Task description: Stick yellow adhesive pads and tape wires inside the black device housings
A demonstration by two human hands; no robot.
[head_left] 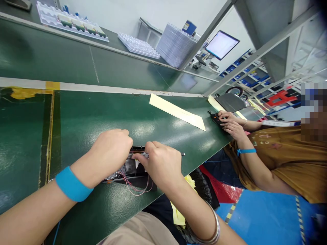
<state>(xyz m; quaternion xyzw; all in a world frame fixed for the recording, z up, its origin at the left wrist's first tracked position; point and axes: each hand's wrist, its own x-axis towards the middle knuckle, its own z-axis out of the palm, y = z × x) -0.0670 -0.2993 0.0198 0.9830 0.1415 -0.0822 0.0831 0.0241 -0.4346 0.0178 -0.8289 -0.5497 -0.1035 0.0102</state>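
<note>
An opened black electronic casing point(131, 166) lies on the green bench top in front of me, its inside facing up. Thin pink and red wires point(133, 189) loop out of it over its near edge. My left hand point(109, 149) is closed at the casing's left part, its fingertips hidden behind the hand. From the right, my right hand point(163, 163) reaches in with curled fingers, its thumb over the inside near the far edge. What that pinch holds is too small and covered to make out. A small white piece point(137, 164) shows under the right thumb.
A pale yellow paper strip point(178, 112) lies beyond my hands. At the right, a co-worker's hands point(232, 124) hold a black handheld device point(216, 117). A raised shelf point(76, 64) runs along the back, bearing white plastic trays point(138, 46). Yellow tape edges point(49, 136) mark the left.
</note>
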